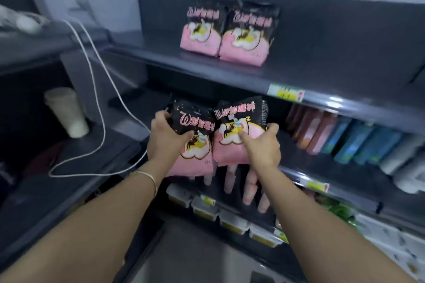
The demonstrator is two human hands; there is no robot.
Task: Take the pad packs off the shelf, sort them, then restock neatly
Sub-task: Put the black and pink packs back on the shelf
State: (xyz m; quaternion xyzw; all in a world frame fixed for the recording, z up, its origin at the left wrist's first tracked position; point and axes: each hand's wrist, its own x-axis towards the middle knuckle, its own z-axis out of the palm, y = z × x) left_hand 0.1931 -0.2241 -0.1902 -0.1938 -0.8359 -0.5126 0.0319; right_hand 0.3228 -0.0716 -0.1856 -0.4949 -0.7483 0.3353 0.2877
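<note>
- Gripping the left pack [197, 154] with the left hand [167, 142], thumb curling over the black upper part and fingers wrapping round its left edge.
- Gripping the right pack [232, 128] with the right hand [262, 149], thumb pressing on the pink front and fingers curling round the right edge.
- Holding the 2 packs side by side and touching, fronts facing out, long axes roughly upright with black ends up, each tilting slightly.
- Keeping both in the air in front of the middle shelf [345, 174], resting on nothing visible.
- Wearing a thin bracelet [147, 177] on the left wrist.
- Looking up and ahead, a little to the right: a shelved pair [230, 37] of 2 matching packs standing upright on the top shelf [322, 69], touching, fronts out.
- Judging the right hand nearer to that pair, sitting more directly beneath it; bare shelf lying on both sides, more of it to the right.
- Judging the stage as uncertain: cannot tell whether these 2 are coming off or going back up.
- Noting further out: a price tag [286, 93] on the top shelf's edge, pink and blue tubes [345, 135] on the middle shelf, a white cable [96, 89] and a paper cup [66, 110] at left.
</note>
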